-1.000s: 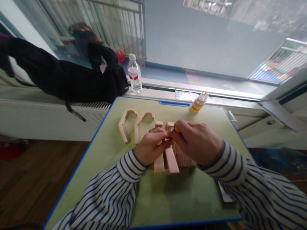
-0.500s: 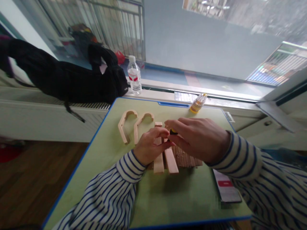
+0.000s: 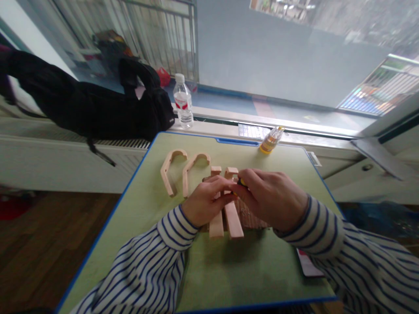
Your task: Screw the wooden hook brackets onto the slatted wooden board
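Observation:
Two straight wooden bars (image 3: 233,216) lie side by side on a slatted wooden panel (image 3: 250,217) in the middle of the green table (image 3: 209,266). My left hand (image 3: 204,203) rests on the left bar with fingers curled, pinching toward my right hand. My right hand (image 3: 273,198) is closed around a small yellow-and-black tool (image 3: 241,182), likely a screwdriver, held over the right bar. Two curved wooden hook-shaped pieces (image 3: 179,171) lie to the left of the bars, untouched.
A small amber bottle (image 3: 271,140) stands at the table's far edge. A water bottle (image 3: 183,103) and a black bag (image 3: 88,104) sit on the windowsill. A phone (image 3: 307,265) lies under my right sleeve at the table's right side.
My right hand lifted and spread half a second ago, then came back down and closed over the tool at the right bar. My left hand stayed on the bars.

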A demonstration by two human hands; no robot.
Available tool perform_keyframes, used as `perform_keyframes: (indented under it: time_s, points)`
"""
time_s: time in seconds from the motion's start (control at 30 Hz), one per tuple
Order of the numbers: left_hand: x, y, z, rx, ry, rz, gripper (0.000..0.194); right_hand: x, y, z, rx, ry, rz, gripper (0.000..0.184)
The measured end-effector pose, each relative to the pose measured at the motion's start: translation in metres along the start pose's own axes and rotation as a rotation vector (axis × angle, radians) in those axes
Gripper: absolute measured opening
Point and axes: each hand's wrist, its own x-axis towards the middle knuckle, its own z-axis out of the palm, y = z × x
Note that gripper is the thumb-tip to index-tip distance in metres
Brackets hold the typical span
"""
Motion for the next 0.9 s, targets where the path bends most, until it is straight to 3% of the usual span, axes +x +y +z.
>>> perform_keyframes:
  time_s: [0.23,0.4,0.6,0.9]
  points:
    - [0.001,-0.001,-0.001,-0.016,0.065,0.027,0.021,0.002,-0.006,-0.003,0.000,-0.021,0.027,0.029]
    - [0.000,-0.004,0.000,-0.084,0.081,0.011,0.012,0.008,-0.001,-0.012,0.060,-0.112,0.019,0.033]
    - [-0.003,-0.005,0.001,-0.077,0.099,-0.042,0.015,0.014,0.009,-0.028,0.136,-0.198,-0.076,0.029]
    - [-0.003,-0.005,0.001,-0.065,0.134,-0.063,0.015,0.026,0.017,-0.029,0.190,-0.255,-0.148,0.029]
